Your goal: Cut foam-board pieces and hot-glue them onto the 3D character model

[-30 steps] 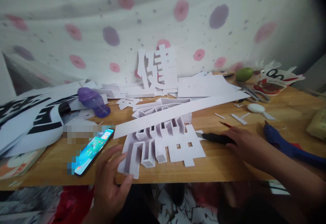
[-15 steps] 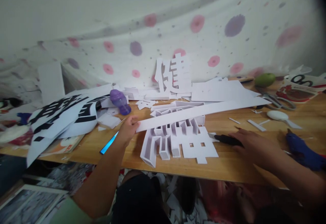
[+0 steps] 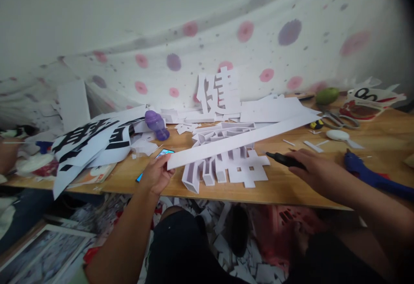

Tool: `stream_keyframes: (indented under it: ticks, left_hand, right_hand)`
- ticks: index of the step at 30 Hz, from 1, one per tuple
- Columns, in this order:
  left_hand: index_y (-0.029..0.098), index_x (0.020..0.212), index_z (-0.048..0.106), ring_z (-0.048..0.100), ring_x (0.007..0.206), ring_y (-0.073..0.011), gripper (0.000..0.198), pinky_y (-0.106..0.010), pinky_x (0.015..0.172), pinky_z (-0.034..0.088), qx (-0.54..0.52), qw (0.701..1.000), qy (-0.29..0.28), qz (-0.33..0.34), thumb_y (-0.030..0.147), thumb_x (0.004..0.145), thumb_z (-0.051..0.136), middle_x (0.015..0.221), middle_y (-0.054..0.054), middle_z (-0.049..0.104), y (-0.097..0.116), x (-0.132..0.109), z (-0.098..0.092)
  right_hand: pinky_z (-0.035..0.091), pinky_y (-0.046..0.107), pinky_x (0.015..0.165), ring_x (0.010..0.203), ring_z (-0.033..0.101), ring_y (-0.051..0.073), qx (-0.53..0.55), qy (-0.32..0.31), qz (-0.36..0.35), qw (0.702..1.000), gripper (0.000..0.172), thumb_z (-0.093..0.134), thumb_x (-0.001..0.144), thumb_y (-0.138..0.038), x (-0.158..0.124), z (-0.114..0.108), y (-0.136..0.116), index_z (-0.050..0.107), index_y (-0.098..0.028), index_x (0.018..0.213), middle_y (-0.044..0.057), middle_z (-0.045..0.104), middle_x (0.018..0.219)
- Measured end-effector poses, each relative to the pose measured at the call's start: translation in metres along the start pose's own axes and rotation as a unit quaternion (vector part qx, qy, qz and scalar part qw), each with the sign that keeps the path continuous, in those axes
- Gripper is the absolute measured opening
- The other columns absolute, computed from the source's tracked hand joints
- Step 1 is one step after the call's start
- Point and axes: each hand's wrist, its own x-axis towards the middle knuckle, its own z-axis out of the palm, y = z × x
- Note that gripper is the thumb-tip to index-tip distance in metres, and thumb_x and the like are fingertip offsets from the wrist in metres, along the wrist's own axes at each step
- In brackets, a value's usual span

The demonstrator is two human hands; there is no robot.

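My left hand (image 3: 158, 174) pinches the near end of a long white foam-board strip (image 3: 241, 142), which slants up to the right. Beneath the strip lies a white raised-wall character (image 3: 208, 172) built of upright strips, partly covered by it. Joined to or lying against this is a flat white cut-out piece (image 3: 248, 170) with small square holes. In my right hand (image 3: 312, 167) is a black-handled knife (image 3: 284, 160), pointing left just beyond the cut-out; its blade is hard to make out. A lit phone (image 3: 165, 152) lies behind my left hand.
Behind stands a white cut-out character (image 3: 220, 94) beside flat sheets (image 3: 274, 110). A purple bottle (image 3: 157, 125) and printed papers (image 3: 93, 146) lie left. Scissors (image 3: 339, 120), a white spoon-like item (image 3: 343, 137) and a blue glue gun (image 3: 371, 174) are right. Another person's arm (image 3: 8, 157) shows far left.
My left hand has drawn the strip's near end slightly left and towards me, and the strip slants more steeply. My right hand's knife has come away from the cut-out. The view has shifted.
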Motion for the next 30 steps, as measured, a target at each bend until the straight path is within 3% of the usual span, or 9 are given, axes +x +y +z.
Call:
stream_keyframes:
  ticks: [3, 6, 8, 12, 15, 17, 20, 25, 30]
  left_hand:
    - [0.011, 0.074, 0.06, 0.058, 0.045, -0.0084, 0.01, -0.014, 0.033, 0.042, -0.001, 1.0, 0.01, -0.003, 0.003, 0.078, 0.055, 0.061, 0.0, 0.065, -0.005, -0.01, 0.001]
    - [0.011, 0.074, 0.06, 0.061, 0.047, -0.0095, 0.015, -0.015, 0.036, 0.046, -0.005, 1.0, 0.014, -0.002, 0.003, 0.082, 0.05, 0.061, -0.001, 0.065, -0.006, -0.02, 0.003]
    - [0.011, 0.075, 0.06, 0.063, 0.051, -0.0108, 0.016, -0.017, 0.042, 0.051, -0.004, 1.0, 0.008, 0.011, 0.003, 0.083, 0.048, 0.063, -0.002, 0.067, -0.006, -0.026, 0.004]
    - [0.011, 0.077, 0.063, 0.066, 0.06, -0.0125, 0.011, -0.02, 0.054, 0.056, 0.001, 0.998, -0.014, 0.065, 0.005, 0.08, 0.053, 0.069, -0.002, 0.069, -0.005, -0.04, 0.008]
    - [0.011, 0.077, 0.064, 0.065, 0.064, -0.0129, 0.004, -0.02, 0.058, 0.055, 0.012, 0.994, -0.042, 0.101, 0.013, 0.073, 0.065, 0.071, -0.002, 0.068, -0.003, -0.053, 0.01]
    - [0.011, 0.076, 0.065, 0.063, 0.063, -0.0135, 0.015, -0.019, 0.056, 0.053, 0.03, 0.99, -0.063, 0.121, 0.021, 0.068, 0.072, 0.069, -0.002, 0.067, -0.002, -0.062, 0.011]
    - [0.012, 0.078, 0.067, 0.063, 0.065, -0.0155, 0.024, -0.022, 0.057, 0.052, 0.061, 0.983, -0.078, 0.157, 0.029, 0.063, 0.076, 0.068, -0.002, 0.066, -0.002, -0.072, 0.01]
    - [0.016, 0.073, 0.066, 0.059, 0.061, -0.0134, 0.018, -0.023, 0.058, 0.05, 0.145, 0.957, -0.067, 0.241, 0.03, 0.064, 0.074, 0.063, 0.002, 0.063, -0.008, -0.075, 0.002]
    - [0.018, 0.072, 0.064, 0.056, 0.059, -0.0126, 0.018, -0.022, 0.057, 0.048, 0.203, 0.944, -0.034, 0.258, 0.033, 0.064, 0.071, 0.06, 0.003, 0.061, -0.006, -0.07, -0.008]
  right_hand:
    - [0.046, 0.039, 0.084, 0.098, 0.059, 0.026, 0.121, 0.009, -0.027, 0.992, 0.036, 0.04, 0.088, -0.039, -0.008, -0.005, -0.013, 0.054, -0.019, 0.115, 0.011, 0.06, 0.11]
    - [0.047, 0.037, 0.078, 0.089, 0.06, 0.024, 0.225, 0.042, 0.007, 0.973, 0.042, 0.045, 0.086, -0.046, -0.011, -0.003, -0.034, 0.054, -0.015, 0.115, 0.011, 0.062, 0.101]
    - [0.047, 0.033, 0.069, 0.08, 0.059, 0.022, 0.317, 0.062, 0.045, 0.945, 0.045, 0.055, 0.081, -0.047, -0.011, 0.002, -0.051, 0.056, -0.015, 0.111, 0.009, 0.062, 0.095]
    - [0.038, 0.025, 0.046, 0.049, 0.046, 0.011, 0.488, 0.026, 0.084, 0.869, 0.048, 0.06, 0.077, -0.044, -0.004, 0.016, -0.079, 0.056, -0.015, 0.116, 0.001, 0.057, 0.069]
    - [0.039, 0.025, 0.045, 0.045, 0.046, 0.009, 0.533, 0.022, 0.081, 0.842, 0.05, 0.058, 0.08, -0.044, 0.003, 0.022, -0.091, 0.054, -0.015, 0.12, 0.003, 0.061, 0.076]
    - [0.041, 0.026, 0.046, 0.046, 0.048, 0.009, 0.564, 0.035, 0.081, 0.821, 0.05, 0.056, 0.08, -0.045, 0.007, 0.024, -0.095, 0.054, -0.015, 0.12, 0.006, 0.063, 0.084]
    - [0.042, 0.025, 0.047, 0.05, 0.051, 0.011, 0.594, 0.076, 0.076, 0.797, 0.051, 0.059, 0.08, -0.044, 0.014, 0.024, -0.1, 0.054, -0.014, 0.121, 0.003, 0.061, 0.072]
    - [0.041, 0.023, 0.047, 0.05, 0.049, 0.01, 0.629, 0.159, 0.048, 0.759, 0.049, 0.062, 0.08, -0.04, 0.021, 0.021, -0.105, 0.052, -0.019, 0.124, -0.003, 0.056, 0.064]
    - [0.042, 0.023, 0.047, 0.051, 0.051, 0.01, 0.644, 0.243, 0.038, 0.724, 0.06, 0.061, 0.082, -0.04, 0.025, 0.013, -0.098, 0.038, -0.027, 0.135, -0.005, 0.057, 0.064]
